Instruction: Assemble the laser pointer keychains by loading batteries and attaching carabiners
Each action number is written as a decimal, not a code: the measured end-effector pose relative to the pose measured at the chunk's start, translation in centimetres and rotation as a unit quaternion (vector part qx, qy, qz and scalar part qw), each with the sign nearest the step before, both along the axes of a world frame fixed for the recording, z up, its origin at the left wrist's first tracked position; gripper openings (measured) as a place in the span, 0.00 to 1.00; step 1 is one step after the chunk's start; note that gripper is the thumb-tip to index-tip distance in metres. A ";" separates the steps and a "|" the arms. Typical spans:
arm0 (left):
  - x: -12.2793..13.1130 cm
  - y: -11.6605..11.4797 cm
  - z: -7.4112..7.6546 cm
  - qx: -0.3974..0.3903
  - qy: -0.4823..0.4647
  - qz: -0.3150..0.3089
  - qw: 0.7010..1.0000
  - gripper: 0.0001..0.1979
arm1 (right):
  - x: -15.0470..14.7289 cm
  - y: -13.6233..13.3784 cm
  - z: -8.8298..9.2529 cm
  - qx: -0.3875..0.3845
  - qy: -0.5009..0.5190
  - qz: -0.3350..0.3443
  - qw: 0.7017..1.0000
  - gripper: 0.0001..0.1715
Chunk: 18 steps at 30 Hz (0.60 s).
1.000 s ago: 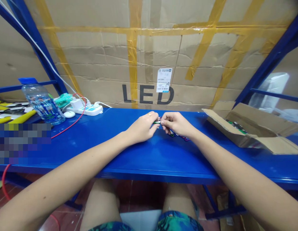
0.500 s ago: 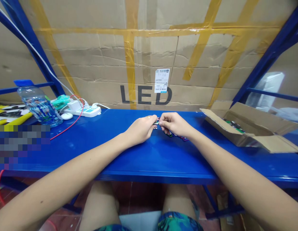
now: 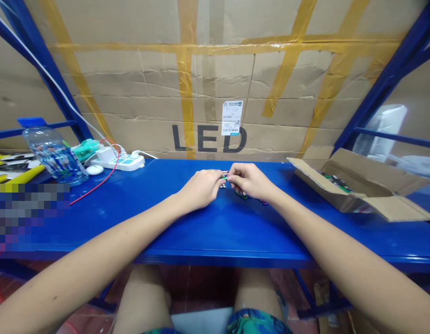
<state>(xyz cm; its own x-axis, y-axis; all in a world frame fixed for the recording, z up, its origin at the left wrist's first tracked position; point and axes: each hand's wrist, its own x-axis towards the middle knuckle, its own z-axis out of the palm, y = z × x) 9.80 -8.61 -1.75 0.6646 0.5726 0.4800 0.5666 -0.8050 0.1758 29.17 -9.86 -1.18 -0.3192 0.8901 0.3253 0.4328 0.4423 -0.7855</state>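
Over the middle of the blue table (image 3: 201, 232), my left hand (image 3: 201, 188) and my right hand (image 3: 251, 180) meet almost fingertip to fingertip. Both are closed in a pinch on a small, thin green piece (image 3: 224, 177) with a shiny look; its kind is too small to tell. Shiny silver bits (image 3: 222, 186) show just under my left fingertips. Beneath my right hand lie several small coloured pieces, among them a green loop-shaped one (image 3: 241, 195) and a purple one (image 3: 263, 202), partly hidden by the hand and wrist.
An open cardboard box (image 3: 340, 195) with green and dark small pieces inside stands at right. On the left are a blue-capped bottle (image 3: 55, 153), a white power strip (image 3: 126, 162), a red cable (image 3: 97, 183) and a white round object (image 3: 95, 170). A large carton (image 3: 142, 102) rises behind.
The small piece between my fingertips now shows green where it looked silvery before. Both hands stay pinched in nearly the same place; the view has shifted slightly.
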 end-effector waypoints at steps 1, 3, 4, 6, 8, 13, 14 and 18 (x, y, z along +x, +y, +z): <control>-0.1 0.0 0.0 0.012 0.002 -0.005 1.000 0.11 | 0.0 0.1 -0.1 -0.012 0.007 0.002 1.000 0.08; -0.1 0.0 0.0 0.031 0.012 -0.011 0.999 0.11 | 0.0 0.2 -0.2 -0.034 0.019 0.005 0.999 0.09; -0.2 0.0 0.0 0.037 0.018 -0.013 0.999 0.12 | 0.0 0.2 -0.2 -0.042 0.023 0.007 0.999 0.09; -0.2 0.1 0.0 0.047 0.028 -0.015 0.998 0.12 | 0.0 0.2 -0.2 -0.051 0.029 0.007 0.998 0.09; -0.3 0.1 0.0 0.053 0.030 -0.014 0.998 0.12 | -0.1 0.1 -0.1 -0.058 0.034 0.006 0.998 0.10; -0.5 0.3 -0.2 0.069 0.029 -0.013 0.997 0.13 | -0.4 -0.2 0.2 -0.074 0.055 0.002 0.996 0.13; -0.5 0.3 -0.2 0.074 0.036 -0.014 0.997 0.13 | -0.4 -0.3 0.2 -0.077 0.056 0.003 0.995 0.13; -0.6 0.5 -0.2 0.082 0.046 -0.008 0.996 0.12 | -0.6 -0.1 0.2 -0.076 0.051 -0.003 0.996 0.14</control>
